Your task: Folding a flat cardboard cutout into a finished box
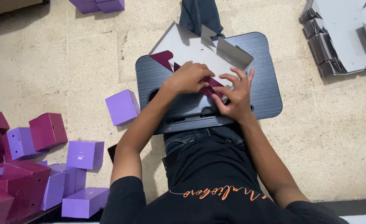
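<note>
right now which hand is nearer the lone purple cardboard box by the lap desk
Left. The left hand presses the flat cardboard blank, on the side toward the lone purple cardboard box; the right hand is farther away.
</note>
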